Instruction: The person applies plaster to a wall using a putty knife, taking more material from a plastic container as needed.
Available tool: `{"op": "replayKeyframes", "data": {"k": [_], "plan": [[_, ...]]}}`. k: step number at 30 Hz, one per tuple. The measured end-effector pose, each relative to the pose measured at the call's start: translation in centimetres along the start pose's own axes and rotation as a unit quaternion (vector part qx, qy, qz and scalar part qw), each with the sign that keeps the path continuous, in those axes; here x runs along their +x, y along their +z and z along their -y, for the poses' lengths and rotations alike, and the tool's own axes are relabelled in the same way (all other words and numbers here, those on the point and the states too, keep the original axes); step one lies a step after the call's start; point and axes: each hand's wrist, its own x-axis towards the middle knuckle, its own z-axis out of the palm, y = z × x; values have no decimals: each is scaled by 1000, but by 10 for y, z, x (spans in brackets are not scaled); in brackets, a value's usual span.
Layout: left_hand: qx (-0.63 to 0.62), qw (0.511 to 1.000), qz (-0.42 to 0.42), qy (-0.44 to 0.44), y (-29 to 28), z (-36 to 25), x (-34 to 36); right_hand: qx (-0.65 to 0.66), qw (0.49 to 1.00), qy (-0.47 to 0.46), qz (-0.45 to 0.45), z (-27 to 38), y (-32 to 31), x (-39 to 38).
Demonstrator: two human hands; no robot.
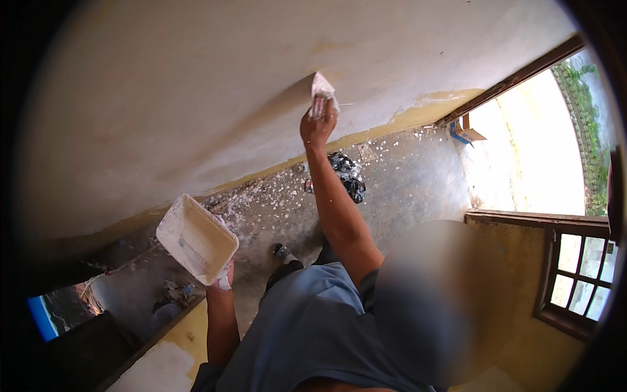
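My right hand (319, 124), its fingers closed round a white-smeared spreader (322, 85), reaches up to the pale plastered wall (170, 91), with the tool's edge at or very near the surface; its shadow falls to the lower left. My left hand (222, 277), partly hidden beneath and smeared white, holds a white rectangular tray (196, 242) at the lower left. The tray's inside is coated with pale paste, with a darker smear on it.
Pale flakes litter the concrete floor (405, 183) along the wall's foot, beside black plastic bags (353, 186). A cardboard box (465, 130) lies by the bright doorway (529, 157) at right. A barred window (581, 274) is at lower right, a ledge (170, 326) at lower left.
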Motion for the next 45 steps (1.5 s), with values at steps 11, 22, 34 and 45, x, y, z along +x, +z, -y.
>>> {"op": "replayKeyframes", "data": {"k": [11,22,34,45], "plan": [[7,999,28,-30,25,35,10,486,629,585,-162,-184,-53,110],[16,999,17,-49,35,81,22,208,912,314,-163,-148,-118,275],[26,998,27,-46,31,69,19,210,963,71,-152,-58,-120,241],[7,997,41,-63,20,71,24,386,891,202,126,38,-75,29]]}}
